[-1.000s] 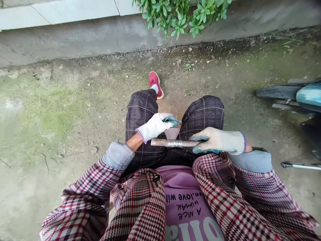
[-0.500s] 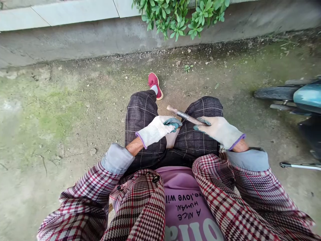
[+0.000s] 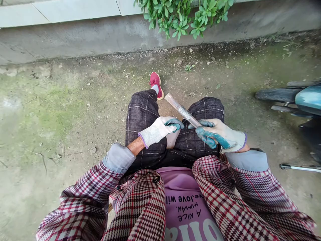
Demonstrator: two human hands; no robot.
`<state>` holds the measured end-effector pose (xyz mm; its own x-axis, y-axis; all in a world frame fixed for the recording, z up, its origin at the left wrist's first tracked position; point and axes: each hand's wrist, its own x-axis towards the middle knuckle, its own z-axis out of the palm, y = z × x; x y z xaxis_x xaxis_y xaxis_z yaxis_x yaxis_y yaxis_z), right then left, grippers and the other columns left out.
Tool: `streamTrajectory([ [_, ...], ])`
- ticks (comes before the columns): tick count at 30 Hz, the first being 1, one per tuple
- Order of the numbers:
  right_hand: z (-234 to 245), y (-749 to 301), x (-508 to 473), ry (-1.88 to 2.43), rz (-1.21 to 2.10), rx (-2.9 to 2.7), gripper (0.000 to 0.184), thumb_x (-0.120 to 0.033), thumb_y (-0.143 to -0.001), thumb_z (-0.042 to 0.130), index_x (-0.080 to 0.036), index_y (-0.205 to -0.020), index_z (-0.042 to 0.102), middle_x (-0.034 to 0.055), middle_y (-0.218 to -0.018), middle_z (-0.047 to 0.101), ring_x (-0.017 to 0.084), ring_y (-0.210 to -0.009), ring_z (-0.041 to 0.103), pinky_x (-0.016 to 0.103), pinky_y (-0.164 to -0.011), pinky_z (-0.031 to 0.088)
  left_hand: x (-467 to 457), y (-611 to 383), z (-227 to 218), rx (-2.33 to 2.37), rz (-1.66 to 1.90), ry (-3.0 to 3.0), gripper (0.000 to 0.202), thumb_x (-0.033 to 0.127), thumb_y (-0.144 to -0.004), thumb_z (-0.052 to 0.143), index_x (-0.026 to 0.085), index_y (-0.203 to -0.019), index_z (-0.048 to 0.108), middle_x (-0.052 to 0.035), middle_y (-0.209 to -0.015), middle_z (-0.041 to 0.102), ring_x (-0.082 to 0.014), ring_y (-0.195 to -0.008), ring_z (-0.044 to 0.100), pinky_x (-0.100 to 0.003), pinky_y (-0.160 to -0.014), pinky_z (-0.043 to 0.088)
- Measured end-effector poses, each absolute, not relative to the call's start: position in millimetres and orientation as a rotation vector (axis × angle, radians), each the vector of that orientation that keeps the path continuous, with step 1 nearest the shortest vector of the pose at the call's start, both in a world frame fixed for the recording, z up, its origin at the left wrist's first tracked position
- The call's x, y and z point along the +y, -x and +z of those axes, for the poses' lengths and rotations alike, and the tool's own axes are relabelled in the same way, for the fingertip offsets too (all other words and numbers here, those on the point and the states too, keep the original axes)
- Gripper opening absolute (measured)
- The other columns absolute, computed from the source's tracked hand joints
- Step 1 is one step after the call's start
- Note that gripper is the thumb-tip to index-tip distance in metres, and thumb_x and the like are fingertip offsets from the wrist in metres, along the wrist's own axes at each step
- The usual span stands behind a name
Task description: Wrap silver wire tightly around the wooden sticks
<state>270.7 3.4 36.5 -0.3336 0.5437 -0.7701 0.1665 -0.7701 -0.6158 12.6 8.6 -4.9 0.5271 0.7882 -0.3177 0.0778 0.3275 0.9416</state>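
Observation:
I sit with dark checked trousers, both hands in white gloves with teal palms. My right hand (image 3: 220, 136) is closed round the near end of a short metal rod (image 3: 182, 110) wrapped with a silver band; the rod points up and left over my lap. My left hand (image 3: 162, 130) rests between my knees with fingers curled, gripping a pale pinkish object (image 3: 172, 138) that is mostly hidden under the glove. The rod's near end lies close to my left fingertips.
Mossy concrete ground spreads to the left. A low concrete wall with a green plant (image 3: 183, 15) runs along the top. A parked scooter's wheel (image 3: 288, 95) and a metal stand (image 3: 298, 166) are at the right. My red shoe (image 3: 155, 82) points forward.
My right hand has swung the rod from lying level across my lap to pointing up and away to the left. My left hand has stayed nearly still.

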Motion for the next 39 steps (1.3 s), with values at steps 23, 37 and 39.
streamTrajectory([
  [23, 56, -281, -1, 1.417, 1.932, -0.926, 0.045, -0.047, -0.079, 0.082, -0.017, -0.113, 0.075, -0.0079, -0.050, 0.046, 0.008, -0.038, 0.034, 0.024, -0.033, 0.027, 3, -11, 44, 0.820, 0.611, -0.784, 0.032, 0.036, -0.080, 0.085, 0.010, -0.098, 0.074, -0.0068, -0.081, 0.074, -0.0126, -0.068, 0.067, -0.023, -0.061, 0.052],
  [37, 59, -278, -4, 1.339, 1.823, -0.859, 0.027, -0.042, -0.082, 0.083, -0.021, -0.097, 0.076, -0.0070, -0.051, 0.044, 0.008, -0.038, 0.034, 0.022, -0.031, 0.026, -5, -9, 64, 0.872, 0.593, -1.062, 0.030, 0.037, -0.088, 0.074, 0.012, -0.104, 0.080, -0.0074, -0.089, 0.075, -0.0118, -0.068, 0.061, -0.022, -0.058, 0.050],
  [39, 60, -279, -5, 1.324, 1.826, -0.878, 0.026, -0.043, -0.083, 0.083, -0.022, -0.096, 0.076, -0.0072, -0.050, 0.043, 0.008, -0.038, 0.034, 0.022, -0.031, 0.026, -6, -9, 65, 0.866, 0.585, -1.067, 0.031, 0.038, -0.089, 0.074, 0.012, -0.104, 0.079, -0.0065, -0.086, 0.074, -0.0113, -0.066, 0.059, -0.022, -0.058, 0.049],
])
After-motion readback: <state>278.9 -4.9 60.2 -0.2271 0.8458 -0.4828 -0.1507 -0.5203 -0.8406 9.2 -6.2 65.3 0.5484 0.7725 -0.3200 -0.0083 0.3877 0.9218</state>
